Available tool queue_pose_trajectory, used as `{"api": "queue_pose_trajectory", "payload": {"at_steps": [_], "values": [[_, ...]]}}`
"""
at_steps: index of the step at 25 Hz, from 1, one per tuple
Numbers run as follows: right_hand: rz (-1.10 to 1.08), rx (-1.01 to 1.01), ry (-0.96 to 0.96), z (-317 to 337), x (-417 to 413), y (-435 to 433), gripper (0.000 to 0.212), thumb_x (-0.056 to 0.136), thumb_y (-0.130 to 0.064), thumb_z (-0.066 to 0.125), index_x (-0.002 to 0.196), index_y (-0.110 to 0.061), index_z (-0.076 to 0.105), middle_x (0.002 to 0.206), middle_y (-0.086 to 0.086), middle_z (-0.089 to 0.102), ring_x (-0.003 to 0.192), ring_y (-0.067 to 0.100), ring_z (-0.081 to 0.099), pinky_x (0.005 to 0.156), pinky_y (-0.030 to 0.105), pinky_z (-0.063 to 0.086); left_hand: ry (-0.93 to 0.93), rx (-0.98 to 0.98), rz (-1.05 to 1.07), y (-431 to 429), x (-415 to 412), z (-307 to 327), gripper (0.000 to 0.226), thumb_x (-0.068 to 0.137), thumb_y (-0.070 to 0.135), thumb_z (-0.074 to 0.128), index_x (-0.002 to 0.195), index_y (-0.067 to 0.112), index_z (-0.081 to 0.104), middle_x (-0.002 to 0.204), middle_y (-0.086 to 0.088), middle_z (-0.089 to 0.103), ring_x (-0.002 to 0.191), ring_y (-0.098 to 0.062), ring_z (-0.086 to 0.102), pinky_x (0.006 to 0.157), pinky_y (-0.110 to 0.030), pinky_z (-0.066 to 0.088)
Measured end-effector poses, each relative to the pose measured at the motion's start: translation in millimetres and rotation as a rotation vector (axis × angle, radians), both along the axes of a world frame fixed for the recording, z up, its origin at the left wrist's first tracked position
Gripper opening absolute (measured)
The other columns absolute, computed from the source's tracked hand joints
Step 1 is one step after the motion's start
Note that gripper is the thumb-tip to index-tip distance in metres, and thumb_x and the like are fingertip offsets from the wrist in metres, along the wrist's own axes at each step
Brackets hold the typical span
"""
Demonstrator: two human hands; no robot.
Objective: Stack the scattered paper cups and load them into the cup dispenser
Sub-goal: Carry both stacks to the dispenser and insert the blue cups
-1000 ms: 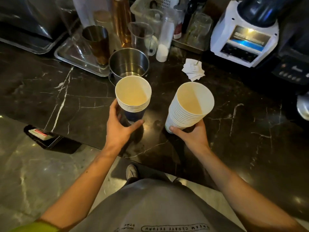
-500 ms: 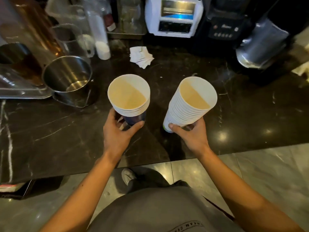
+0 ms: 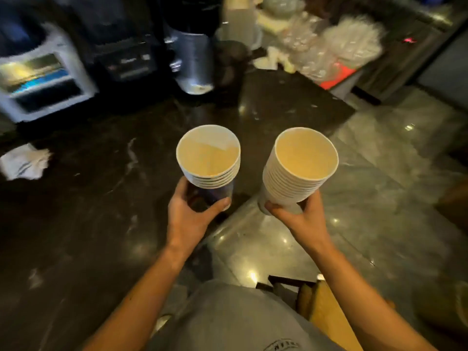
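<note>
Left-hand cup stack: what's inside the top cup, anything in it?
The top cup of the left-hand cup stack looks empty: only its pale inner wall shows. Its bottom is blurred, so I can't rule out something small. The left hand covers the stack's base.

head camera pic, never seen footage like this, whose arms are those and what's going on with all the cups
There is no machine here: the camera sits on a person's head and looks forward and down, so the two bare arms are that person's own. The left hand grips a short stack of paper cups, about six rims showing, the bottom cup with a dark blue print. The right hand grips a taller stack, all white outside. Both stacks are upright, open ends up, and apart from each other. Below is a dark marble counter with a crumpled napkin at the left and blurred appliances at the back. No cup dispenser can be made out.
</note>
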State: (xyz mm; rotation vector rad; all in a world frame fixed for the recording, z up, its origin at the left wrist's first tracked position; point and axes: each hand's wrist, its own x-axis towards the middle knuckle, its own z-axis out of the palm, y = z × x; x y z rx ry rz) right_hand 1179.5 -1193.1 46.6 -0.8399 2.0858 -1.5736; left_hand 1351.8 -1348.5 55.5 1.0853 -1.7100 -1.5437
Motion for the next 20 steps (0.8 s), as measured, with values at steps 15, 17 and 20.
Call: {"api": "queue_pose_trajectory", "payload": {"at_steps": [15, 17, 20], "values": [[-0.820, -0.065, -0.009, -3.9, -151.9, 200.0, 0.088, 0.065, -0.035, 0.085, 0.137, -0.029, 0.036, 0.127, -0.028, 0.049, 0.118, -0.013, 0.048, 0.091, 0.004, 0.040, -0.004, -0.073, -0.776, 120.7, -338.9, 0.2, 0.086, 0.065, 0.015, 0.089, 0.139, 0.007, 0.046, 0.133, -0.004, 0.060, 0.122, -0.013, 0.059, 0.101, -0.029, 0.051], [-0.904, -0.063, 0.019, -0.7, -166.7, 199.2, 0.088, 0.064, -0.041, 0.082, 0.138, -0.030, 0.035, 0.130, -0.026, 0.048, 0.120, -0.011, 0.047, 0.093, 0.004, 0.039, 0.019, -0.085, -0.874, 122.4, -371.1, -0.5, 0.082, 0.065, 0.012, 0.089, 0.136, 0.008, 0.048, 0.127, 0.001, 0.062, 0.115, -0.005, 0.061, 0.096, -0.019, 0.052], [-1.049, -0.051, 0.029, 6.3, -193.7, 191.3, 0.087, 0.067, -0.034, 0.088, 0.136, -0.033, 0.036, 0.131, -0.025, 0.048, 0.120, -0.013, 0.047, 0.093, 0.004, 0.038, 0.031, -0.090, -1.023, 113.9, -417.6, 8.2, 0.077, 0.066, 0.012, 0.089, 0.132, 0.014, 0.050, 0.122, 0.007, 0.062, 0.109, 0.006, 0.060, 0.090, -0.011, 0.050]]}}
